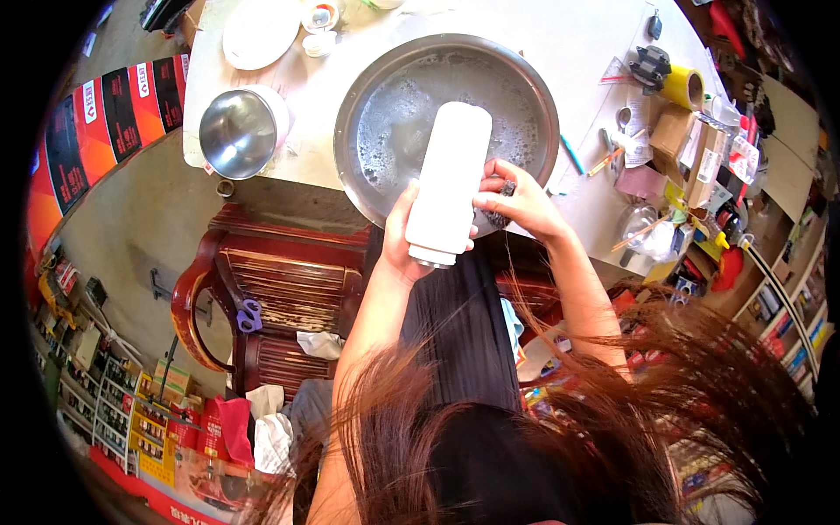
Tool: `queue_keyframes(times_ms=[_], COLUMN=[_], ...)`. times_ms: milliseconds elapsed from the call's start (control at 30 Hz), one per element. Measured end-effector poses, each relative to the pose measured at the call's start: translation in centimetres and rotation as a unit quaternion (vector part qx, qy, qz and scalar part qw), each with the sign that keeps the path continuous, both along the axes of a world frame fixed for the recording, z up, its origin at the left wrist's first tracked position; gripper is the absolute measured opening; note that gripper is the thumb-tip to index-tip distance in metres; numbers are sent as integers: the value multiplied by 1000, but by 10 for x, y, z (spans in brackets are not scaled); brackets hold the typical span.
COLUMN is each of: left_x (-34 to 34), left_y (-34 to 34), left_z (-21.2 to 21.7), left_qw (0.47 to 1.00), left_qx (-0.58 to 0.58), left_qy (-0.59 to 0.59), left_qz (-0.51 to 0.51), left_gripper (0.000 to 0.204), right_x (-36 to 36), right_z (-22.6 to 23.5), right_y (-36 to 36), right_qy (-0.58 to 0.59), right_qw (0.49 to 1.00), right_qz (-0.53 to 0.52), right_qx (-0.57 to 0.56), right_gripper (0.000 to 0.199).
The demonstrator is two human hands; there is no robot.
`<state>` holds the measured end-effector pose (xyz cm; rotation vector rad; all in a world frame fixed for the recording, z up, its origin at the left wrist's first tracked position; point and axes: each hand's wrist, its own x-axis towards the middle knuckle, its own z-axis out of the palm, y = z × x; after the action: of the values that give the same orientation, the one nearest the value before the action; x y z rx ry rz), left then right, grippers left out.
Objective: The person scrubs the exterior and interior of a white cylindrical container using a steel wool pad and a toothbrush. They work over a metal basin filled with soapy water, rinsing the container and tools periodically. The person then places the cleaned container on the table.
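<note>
Nearest, the person's hair fills the lower view. Just beyond, the left hand [401,234] wraps a tall white bottle [448,184] near its base, fingers curled round it, held over the near rim of a big metal basin [534,87] of foamy water. The right hand [516,199] pinches a small dark scrubber [500,203] beside the bottle. The bottle looks smooth, stiff, likely slippery when wet; its middle offers the surest hold. Left on the desk [577,39], a small steel bowl [238,131]; clutter crowds the right.

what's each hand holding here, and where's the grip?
Left hand grips the white bottle near its lower end, over the soapy basin. Right hand pinches a small dark scrubber against the bottle's side.
</note>
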<state>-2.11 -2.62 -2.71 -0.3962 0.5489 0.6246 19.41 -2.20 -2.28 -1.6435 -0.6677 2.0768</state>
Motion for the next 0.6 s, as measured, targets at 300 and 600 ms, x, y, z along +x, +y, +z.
queue_keyframes(times_ms=[300,600], left_x=[-6,7], left_y=[-2,-1], left_z=[-21,-26], left_qw=[998,995], left_qx=[-9,-16], left_qy=[61,89], left_qz=[17,43], left_gripper=[76,63], right_x=[-17,-65], right_z=[-81,-3], right_y=[7,-12], right_qy=[-441,-206], right_qw=[881,937], right_qz=[-49,-217], right_qx=[165,181], right_gripper=[44,19])
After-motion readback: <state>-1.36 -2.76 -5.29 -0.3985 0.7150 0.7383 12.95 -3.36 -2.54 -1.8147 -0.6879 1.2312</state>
